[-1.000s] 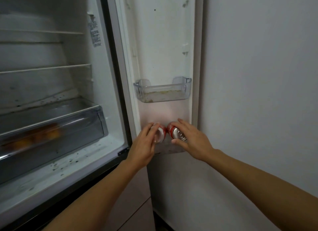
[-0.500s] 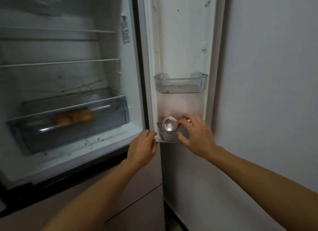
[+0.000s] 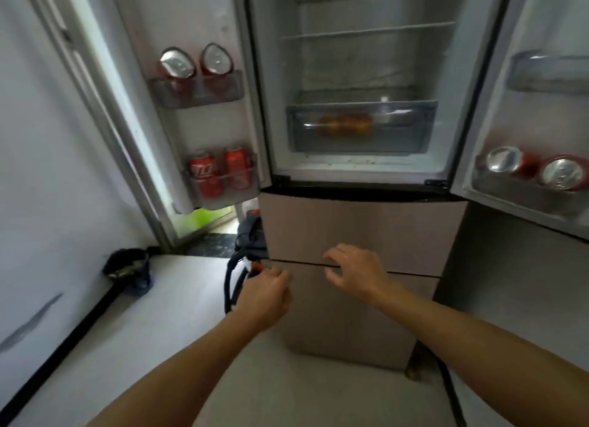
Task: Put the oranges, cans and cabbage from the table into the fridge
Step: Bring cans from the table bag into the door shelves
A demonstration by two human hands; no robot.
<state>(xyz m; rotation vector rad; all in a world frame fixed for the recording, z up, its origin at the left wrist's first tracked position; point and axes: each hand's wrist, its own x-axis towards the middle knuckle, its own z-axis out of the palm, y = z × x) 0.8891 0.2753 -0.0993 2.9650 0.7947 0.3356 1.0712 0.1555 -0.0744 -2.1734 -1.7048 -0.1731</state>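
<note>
While both upper doors of the fridge [image 3: 357, 229] stand open, the person's two hands hang in front of its closed lower drawers, holding nothing. The left hand [image 3: 264, 294] has its fingers loosely curled, near the fridge's left edge. The right hand [image 3: 357, 272] is just to its right, fingers spread and relaxed, level with the dark gap between the two lower drawer fronts. Whether either hand touches the fridge front cannot be told.

On the left door [image 3: 197, 22], the upper shelf [image 3: 197, 95] holds the top cans [image 3: 177, 64], two red ones side by side. The lower shelf [image 3: 223, 192] holds the bottom cans [image 3: 204, 171], also two, upright. On the right door [image 3: 538, 19], the low shelf [image 3: 516, 192] holds the right-door cans [image 3: 564, 173], two more with their silver tops showing.

Far inside, the clear drawer [image 3: 360, 140] holds the oranges [image 3: 345, 124], blurred behind its front.

On the floor at the left, a dark bag [image 3: 126, 264] sits against the wall. A dark machine with a hose [image 3: 250, 235] stands just beside the fridge's left side.
</note>
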